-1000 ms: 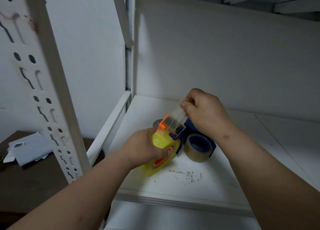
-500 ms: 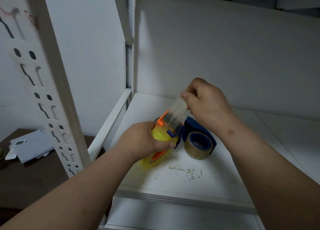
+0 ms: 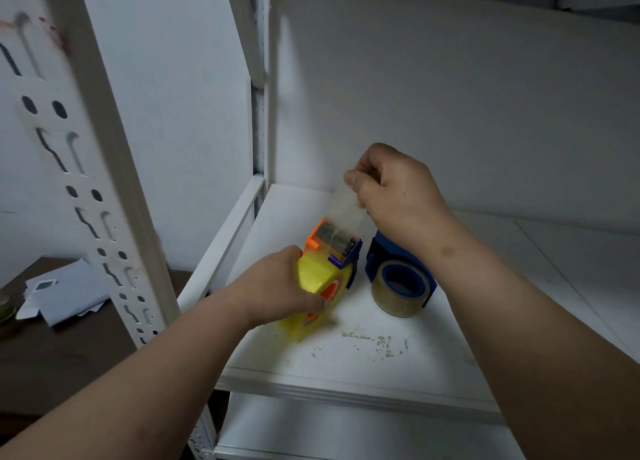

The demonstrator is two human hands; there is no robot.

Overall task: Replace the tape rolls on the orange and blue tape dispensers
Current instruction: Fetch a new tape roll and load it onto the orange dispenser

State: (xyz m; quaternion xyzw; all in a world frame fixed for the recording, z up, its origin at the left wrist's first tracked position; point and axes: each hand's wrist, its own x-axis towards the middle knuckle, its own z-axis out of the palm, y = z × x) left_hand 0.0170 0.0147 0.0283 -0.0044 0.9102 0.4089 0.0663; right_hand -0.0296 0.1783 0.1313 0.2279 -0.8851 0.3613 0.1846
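Note:
My left hand [image 3: 277, 286] grips the orange tape dispenser [image 3: 325, 241], which carries a yellow tape roll [image 3: 315, 276] and rests tilted on the white shelf [image 3: 381, 355]. My right hand [image 3: 391, 189] pinches the free end of a clear tape strip [image 3: 346, 206] and holds it up above the dispenser's cutter end. Just to the right stands the blue tape dispenser [image 3: 377, 255] with a clear brownish tape roll [image 3: 398, 293] on it, partly hidden by my right wrist.
A perforated white shelf post [image 3: 86, 182] rises at the left. Left of the shelf, a dark table [image 3: 52, 355] holds loose papers [image 3: 59, 293]. Scuff marks [image 3: 374, 342] show on the shelf front. A lower shelf [image 3: 346, 432] lies beneath.
My right hand has risen and drawn the clear tape strip further out of the orange dispenser. My left hand keeps its hold on the dispenser.

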